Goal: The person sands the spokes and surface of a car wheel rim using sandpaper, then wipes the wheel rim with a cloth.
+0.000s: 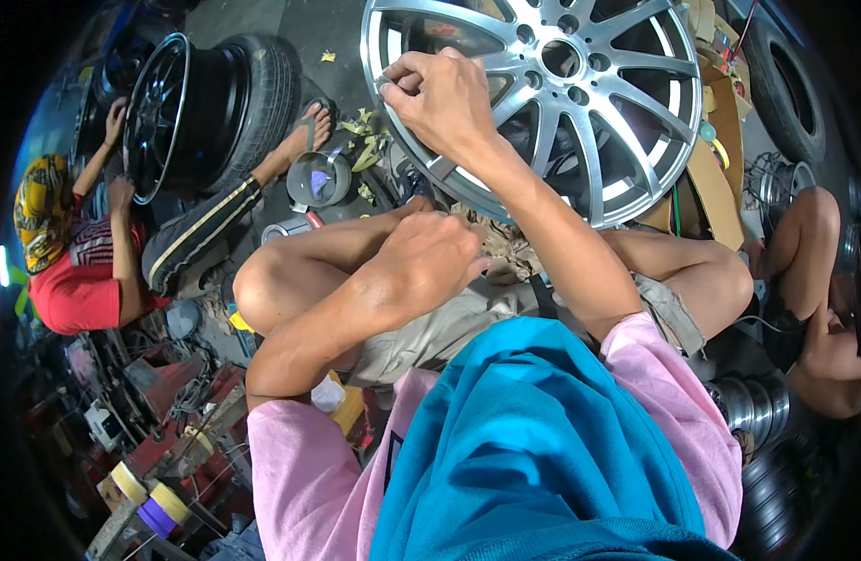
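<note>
At the edge of a silver wheel [555, 91], R hand [442, 101] was bent, pinch unclear; L hand [429, 257] curled, grip hidden; a slip cd've scratched the wheel.

No readable text, label, number or sign; dark mark [393, 458] on pink shirt [304, 467] too hidden to tell.

white light [2, 266] glaring left | centre bright | edges bowed, seemingly soft
</note>
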`<state>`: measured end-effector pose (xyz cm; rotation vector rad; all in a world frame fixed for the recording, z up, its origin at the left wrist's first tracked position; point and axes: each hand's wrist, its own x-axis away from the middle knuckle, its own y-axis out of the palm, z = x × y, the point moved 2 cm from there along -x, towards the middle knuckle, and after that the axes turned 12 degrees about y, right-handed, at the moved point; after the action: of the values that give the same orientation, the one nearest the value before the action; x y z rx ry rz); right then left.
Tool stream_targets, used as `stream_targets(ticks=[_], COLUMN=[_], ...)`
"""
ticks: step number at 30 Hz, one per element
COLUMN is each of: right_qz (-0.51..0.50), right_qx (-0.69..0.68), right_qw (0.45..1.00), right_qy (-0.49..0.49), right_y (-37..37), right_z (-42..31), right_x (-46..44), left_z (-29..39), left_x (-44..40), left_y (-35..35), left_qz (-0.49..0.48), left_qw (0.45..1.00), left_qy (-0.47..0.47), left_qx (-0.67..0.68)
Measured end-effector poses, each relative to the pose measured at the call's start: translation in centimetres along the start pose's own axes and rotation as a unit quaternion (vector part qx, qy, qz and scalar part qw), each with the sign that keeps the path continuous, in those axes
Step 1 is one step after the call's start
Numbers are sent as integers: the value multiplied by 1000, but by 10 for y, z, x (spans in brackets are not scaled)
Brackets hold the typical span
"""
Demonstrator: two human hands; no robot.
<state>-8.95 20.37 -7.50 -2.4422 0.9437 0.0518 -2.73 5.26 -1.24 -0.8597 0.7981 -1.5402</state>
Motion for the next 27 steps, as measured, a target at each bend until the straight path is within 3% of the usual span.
stream_targets(ticks=[7,12,15,19,22,24,27], right_qz=[1,-19,-59,-61,-139,-168,-156], right_qx=[61,-72,-155,-165,-180,-103,-74], right_qw=[998,997,985,984,965,958,960], right_qy=[4,9,43,39,127,207,219], right_y=[-6,-18,-49,-94,-138,-157,-175], right_z=[-6,-3,-4,10,17,32,55], right_x=[1,0,13,49,80,99,121], left_z=[3,0,-2,-10,-10,-8,-8], left_x=[-5,-19,-19,-27,-36,-42,-53], left_y=[-6,-9,-11,-20,-26,-28,-31], left_qz=[-32,-151,-75,-102,-100,-102,-98], left_qw=[999,982,994,983,982,980,978], left_qy=[-26,-105,-64,-125,-131,-137,-123], left_qx=[24,39,49,82,92,100,136])
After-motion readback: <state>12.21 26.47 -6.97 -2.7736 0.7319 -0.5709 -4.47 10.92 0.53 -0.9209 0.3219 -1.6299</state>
